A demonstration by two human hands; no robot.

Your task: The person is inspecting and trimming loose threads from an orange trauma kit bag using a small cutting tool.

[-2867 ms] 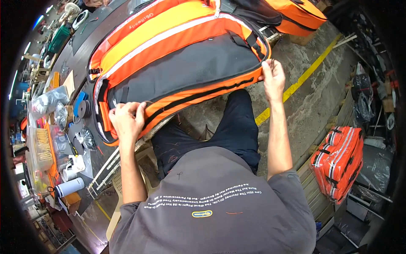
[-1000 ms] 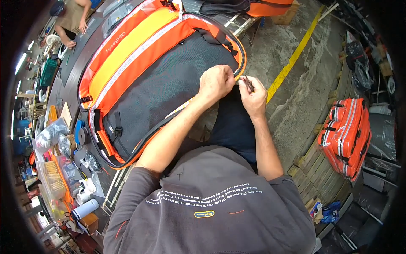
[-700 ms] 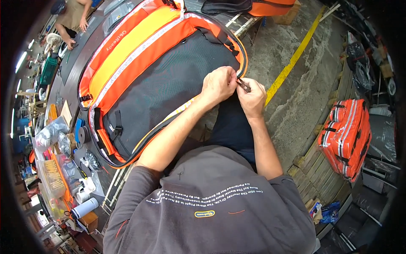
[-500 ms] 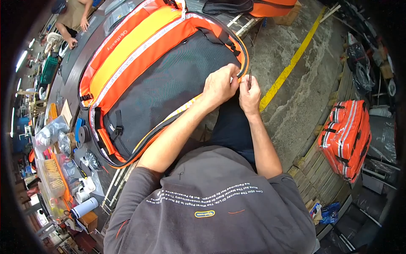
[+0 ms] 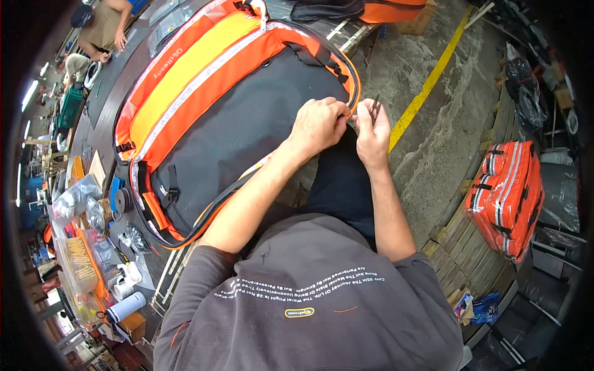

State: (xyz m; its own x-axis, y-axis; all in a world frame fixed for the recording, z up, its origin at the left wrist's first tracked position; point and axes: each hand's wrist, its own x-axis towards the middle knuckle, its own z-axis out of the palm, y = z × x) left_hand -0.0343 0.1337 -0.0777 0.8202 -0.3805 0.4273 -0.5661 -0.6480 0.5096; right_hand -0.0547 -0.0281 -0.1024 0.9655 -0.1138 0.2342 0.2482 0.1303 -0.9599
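Observation:
A large orange, yellow and black bag (image 5: 241, 114) lies on the table in front of me, its near side facing my body. My left hand (image 5: 317, 127) is closed on the bag's dark-and-orange edge trim at the near right corner, with its fingertips pinched together. Just right of it, past the bag's edge, my right hand (image 5: 374, 139) is closed round a small dark tool (image 5: 375, 109) that looks like thread snips. The tips point up and away from me. Whether a thread runs between the two hands is too small to tell.
Left of the bag are a spool (image 5: 123, 200), clear plastic bags (image 5: 75, 196), an open bin (image 5: 80, 263) and a white bottle (image 5: 127, 306). Across the table is another person (image 5: 102, 28). A wrapped orange bag (image 5: 504, 201) stands on wooden slats at right, beyond a yellow floor line (image 5: 427, 93).
My right hand has moved slightly right and away from the bag's edge, turning so the dark tool shows more. My left hand stays at the trim, its grip shifted a little.

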